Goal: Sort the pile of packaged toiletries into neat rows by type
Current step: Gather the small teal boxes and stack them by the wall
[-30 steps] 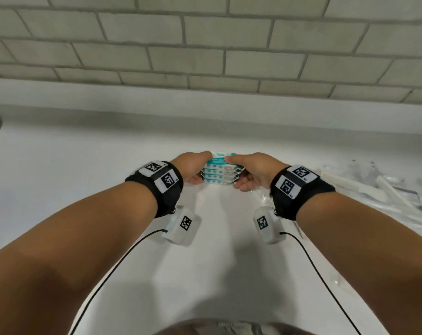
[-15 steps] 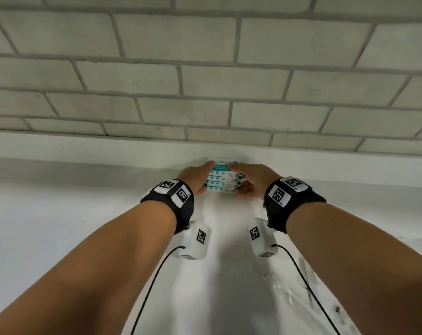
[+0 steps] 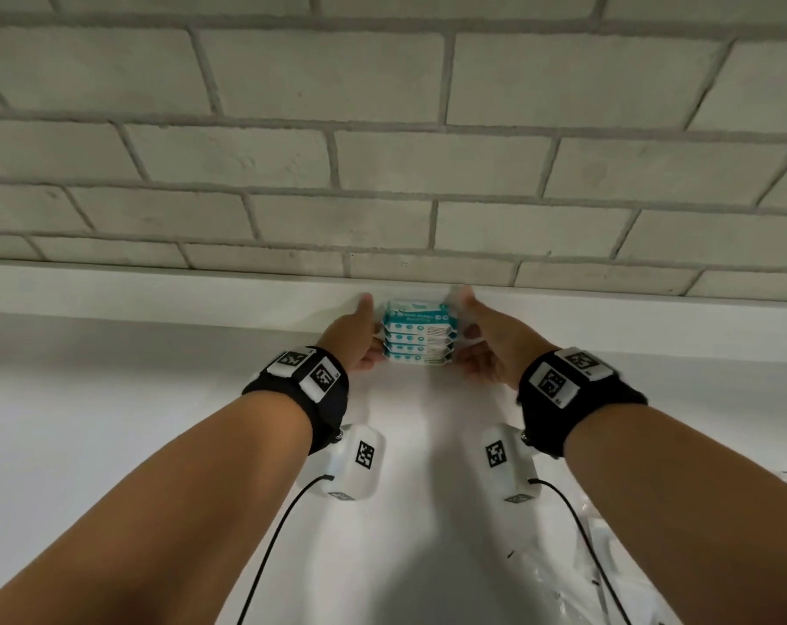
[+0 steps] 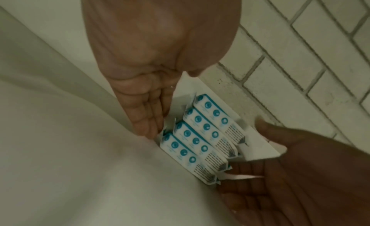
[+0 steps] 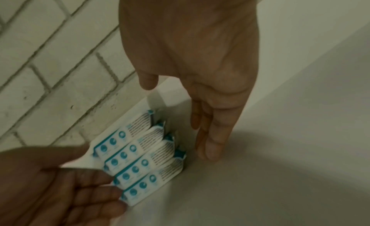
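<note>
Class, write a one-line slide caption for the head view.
Left hand and right hand, fingers straight, flank a stack of teal-and-white packets at the brick wall.

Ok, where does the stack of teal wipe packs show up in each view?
Head: stack of teal wipe packs upper centre, between both hands, by the ledge.
Left wrist: stack centre right, below the fingers.
Right wrist: stack lower centre left.
Shared landmark: brick wall behind it.

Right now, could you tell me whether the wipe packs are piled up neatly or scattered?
Piled neatly: the wipe packs sit one on another against the ledge, between the left hand and right hand.
</note>
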Tool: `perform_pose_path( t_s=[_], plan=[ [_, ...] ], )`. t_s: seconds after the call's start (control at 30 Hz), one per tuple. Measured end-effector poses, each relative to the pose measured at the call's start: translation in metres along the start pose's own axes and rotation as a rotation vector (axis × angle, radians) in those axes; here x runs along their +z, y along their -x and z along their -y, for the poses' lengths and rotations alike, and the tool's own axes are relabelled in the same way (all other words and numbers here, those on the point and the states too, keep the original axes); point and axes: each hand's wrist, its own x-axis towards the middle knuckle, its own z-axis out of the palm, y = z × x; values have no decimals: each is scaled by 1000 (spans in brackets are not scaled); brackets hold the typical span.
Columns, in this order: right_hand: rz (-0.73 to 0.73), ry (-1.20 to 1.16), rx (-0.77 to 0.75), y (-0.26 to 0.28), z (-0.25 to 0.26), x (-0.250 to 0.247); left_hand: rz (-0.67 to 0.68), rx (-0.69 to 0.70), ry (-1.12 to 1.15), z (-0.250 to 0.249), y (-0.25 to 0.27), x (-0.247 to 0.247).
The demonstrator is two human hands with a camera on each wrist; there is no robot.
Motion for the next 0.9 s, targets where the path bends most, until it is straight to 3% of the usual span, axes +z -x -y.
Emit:
perform_pose_path(
  t_s=[0.07,0.13,0.2,0.3,0.43,0.67,0.9],
  plan=[
    [-19,-45,21,1,-3,-10,-4,-10,-36,4,1,-9],
    [-34,-9,5,3,-6,-12,-21,58,-314,14,-6,-13],
    [-53,211,-41,2,-9,-12,-55,168,-590,18,-6,-11],
    [-23,518,-147,4,-7,0,-57,277,-709,17,-4,-1],
    [-61,835,-266,-2,-5,16,-127,353,-744,16,-9,4],
    [-99,788,-306,-12,-9,14,-125,377,-701,20,-15,2],
    [-167,904,-332,-15,-9,20,-170,405,-741,21,-16,2]
  ],
)
